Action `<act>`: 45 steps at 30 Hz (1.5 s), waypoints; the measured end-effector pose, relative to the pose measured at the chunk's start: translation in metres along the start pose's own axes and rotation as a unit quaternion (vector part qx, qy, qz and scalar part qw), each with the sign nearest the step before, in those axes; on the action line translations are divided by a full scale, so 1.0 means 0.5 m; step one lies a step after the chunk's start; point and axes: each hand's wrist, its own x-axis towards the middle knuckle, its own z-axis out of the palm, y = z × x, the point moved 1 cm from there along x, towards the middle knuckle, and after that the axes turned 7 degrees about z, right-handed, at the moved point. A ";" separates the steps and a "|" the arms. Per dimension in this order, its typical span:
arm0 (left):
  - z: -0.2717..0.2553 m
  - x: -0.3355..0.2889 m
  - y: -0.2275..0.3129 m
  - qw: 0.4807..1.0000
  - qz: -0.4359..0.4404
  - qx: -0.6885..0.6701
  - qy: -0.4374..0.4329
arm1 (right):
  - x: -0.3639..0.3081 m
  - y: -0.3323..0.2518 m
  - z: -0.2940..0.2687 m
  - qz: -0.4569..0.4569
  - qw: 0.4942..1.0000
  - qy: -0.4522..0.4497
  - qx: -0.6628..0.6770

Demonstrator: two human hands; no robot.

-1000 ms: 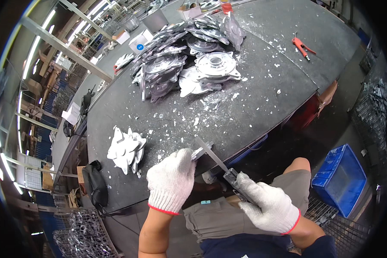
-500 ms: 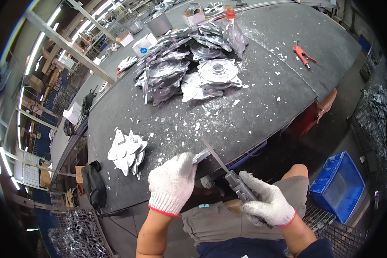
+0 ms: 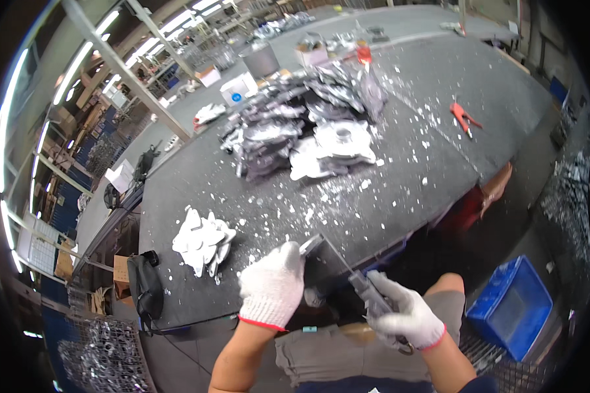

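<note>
Head-cam view looking down at a dark grey work table (image 3: 400,164) littered w/ pale metal chips. Both hands wear white knit gloves w/ red cuffs. Left hand (image 3: 272,288), at the table's near edge, is closed over a small flat metal part (image 3: 311,245); only the part's corner shows, poking out above the fingers toward upper right. Right hand (image 3: 403,318) sits lower and to the right, off the table over the lap, closed around the handle of a file (image 3: 347,275). The file's long axis runs diagonally from the right hand up-left to the part, its tip touching or just beside the part's exposed edge; can't tell which. So the part lies up-left of the right-hand grip, and the left hand is the nearer one. A small heap of pale finished-looking pieces (image 3: 203,239) lies just left of the left hand. Well apart, mid-table, a big pile of grey metal castings (image 3: 301,131). Red pliers (image 3: 464,118) lie far right on the table. On the floor at right a blue plastic crate (image 3: 511,314); contents not visible. Lower left, a wire basket (image 3: 105,350) holds silvery metal parts.
</note>
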 end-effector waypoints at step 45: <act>0.017 -0.015 -0.065 0.957 0.058 -0.249 0.135 | 0.057 0.030 0.033 -0.031 0.987 0.029 -0.155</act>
